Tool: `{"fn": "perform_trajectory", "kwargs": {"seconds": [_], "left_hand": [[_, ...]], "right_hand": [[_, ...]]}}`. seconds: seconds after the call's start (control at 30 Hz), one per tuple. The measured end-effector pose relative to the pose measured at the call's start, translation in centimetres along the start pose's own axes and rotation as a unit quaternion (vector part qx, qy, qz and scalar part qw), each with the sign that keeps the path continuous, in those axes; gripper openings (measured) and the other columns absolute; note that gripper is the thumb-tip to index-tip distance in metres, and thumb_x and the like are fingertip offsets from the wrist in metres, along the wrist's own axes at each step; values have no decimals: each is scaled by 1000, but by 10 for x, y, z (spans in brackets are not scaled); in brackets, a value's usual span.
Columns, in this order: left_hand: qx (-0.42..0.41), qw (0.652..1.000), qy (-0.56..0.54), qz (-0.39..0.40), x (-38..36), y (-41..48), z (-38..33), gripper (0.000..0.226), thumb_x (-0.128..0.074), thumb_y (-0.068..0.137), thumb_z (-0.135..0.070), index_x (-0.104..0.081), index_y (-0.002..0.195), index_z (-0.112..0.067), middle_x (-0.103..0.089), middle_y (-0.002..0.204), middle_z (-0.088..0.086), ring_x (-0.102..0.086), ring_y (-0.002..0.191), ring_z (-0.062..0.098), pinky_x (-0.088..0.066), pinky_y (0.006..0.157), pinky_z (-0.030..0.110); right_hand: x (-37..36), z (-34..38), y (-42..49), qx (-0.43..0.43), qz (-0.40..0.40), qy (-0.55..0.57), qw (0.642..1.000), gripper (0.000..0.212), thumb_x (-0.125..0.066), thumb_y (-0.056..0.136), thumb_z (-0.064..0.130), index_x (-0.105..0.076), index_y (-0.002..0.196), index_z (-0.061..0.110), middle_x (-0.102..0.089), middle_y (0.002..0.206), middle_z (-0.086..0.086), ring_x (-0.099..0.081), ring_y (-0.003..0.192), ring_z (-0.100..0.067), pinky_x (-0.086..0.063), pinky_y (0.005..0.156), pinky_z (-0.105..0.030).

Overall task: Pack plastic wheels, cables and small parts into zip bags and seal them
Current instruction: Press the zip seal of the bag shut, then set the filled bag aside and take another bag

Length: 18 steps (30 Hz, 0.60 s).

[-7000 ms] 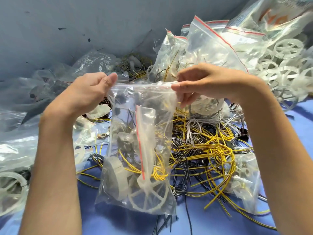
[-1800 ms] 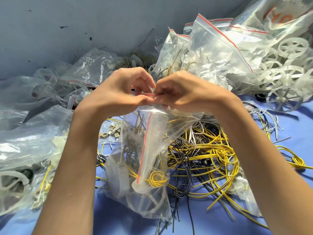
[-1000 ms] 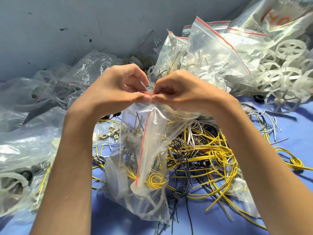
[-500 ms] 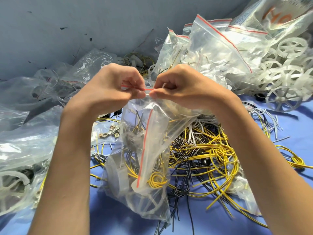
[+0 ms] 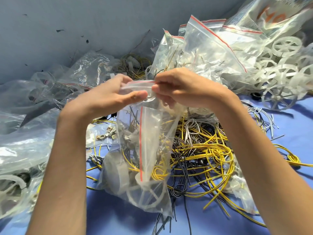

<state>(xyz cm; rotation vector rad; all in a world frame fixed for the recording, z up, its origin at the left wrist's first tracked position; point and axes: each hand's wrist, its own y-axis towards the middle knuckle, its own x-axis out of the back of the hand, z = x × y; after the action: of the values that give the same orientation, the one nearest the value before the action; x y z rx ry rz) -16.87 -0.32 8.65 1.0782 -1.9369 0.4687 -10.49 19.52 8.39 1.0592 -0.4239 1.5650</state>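
A clear zip bag (image 5: 149,138) with a red strip hangs upright in the middle, its bottom resting on the blue table. Inside it I see a white plastic wheel (image 5: 144,195), coiled yellow cable and a smaller folded bag. My left hand (image 5: 108,99) pinches the bag's top edge from the left, thumb in front. My right hand (image 5: 184,89) pinches the same top edge from the right. A short stretch of the zip strip shows between the two hands.
Loose yellow, black and grey cables (image 5: 203,150) lie tangled right of the bag. White wheels (image 5: 279,65) pile at the back right beside filled zip bags (image 5: 211,53). More clear bags (image 5: 25,150) crowd the left. Small metal parts (image 5: 106,134) sit near my left wrist.
My hands, which met at the middle of the bag's top, have drawn slightly apart along the zip strip. The bag hangs in about the same place.
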Motion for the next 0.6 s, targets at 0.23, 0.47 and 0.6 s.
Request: {"fn": "perform_trajectory", "kwargs": {"seconds": [0.23, 0.47, 0.6], "left_hand": [[-70, 974, -172, 130, 4, -12, 9, 110, -64, 31, -90, -56, 119, -24, -68, 115, -4, -65, 105, 10, -51, 85, 17], [-129, 973, -159, 109, -6, -9, -5, 27, -80, 64, -41, -65, 64, -19, -61, 67, -12, -55, 62, 0, -42, 62, 13], [-128, 963, -232, 37, -5, -9, -5, 26, -70, 72, -28, -52, 74, -9, -56, 65, -5, -52, 58, 5, -40, 56, 16]], "right_hand": [[-1, 7, 4, 9, -121, 120, 985, 31, -35, 103, 19, -47, 83, -1, -64, 82, -22, -59, 58, -30, -50, 55, -42], [8, 14, 4, -26, -203, 306, 930, 32, -29, 105, 23, -47, 101, -4, -63, 77, -22, -52, 66, -34, -49, 47, -26], [12, 3, -4, -53, -94, 275, 955, 35, -47, 93, 50, -46, 99, 15, -66, 95, 0, -63, 87, -15, -53, 58, -21]]}}
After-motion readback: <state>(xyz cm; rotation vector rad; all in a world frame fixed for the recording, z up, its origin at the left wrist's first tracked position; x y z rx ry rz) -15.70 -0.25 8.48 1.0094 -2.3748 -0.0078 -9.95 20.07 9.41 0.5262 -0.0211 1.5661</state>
